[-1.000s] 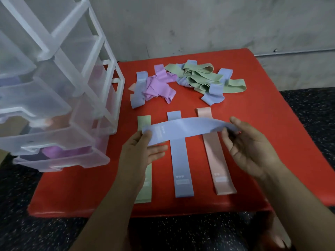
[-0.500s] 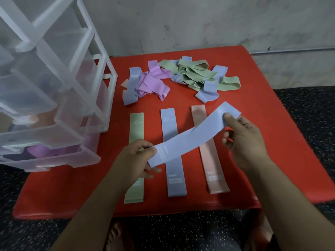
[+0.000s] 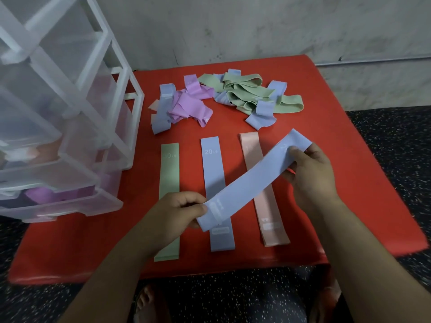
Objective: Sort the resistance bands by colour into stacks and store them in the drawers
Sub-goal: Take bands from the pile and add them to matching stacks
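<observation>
A blue band (image 3: 251, 180) is stretched flat between both hands, slanting from lower left to upper right above the table. My left hand (image 3: 179, 210) pinches its near end and my right hand (image 3: 307, 173) pinches its far end. Beneath it three bands lie straight side by side: a green band (image 3: 169, 173), a blue flat band (image 3: 213, 169) and a pink band (image 3: 272, 206). Farther back lies a tangled heap of purple bands (image 3: 189, 106), green bands (image 3: 247, 92) and blue bands (image 3: 261, 113).
The red table (image 3: 349, 183) stands against a grey wall. A clear plastic drawer unit (image 3: 58, 113) fills the left side; its bottom drawer (image 3: 70, 201) is pulled out and holds purple bands. Dark speckled floor surrounds the table.
The held blue band has turned from lying across the rows to a steeper slant: my left hand came down toward me, my right hand moved away and up.
</observation>
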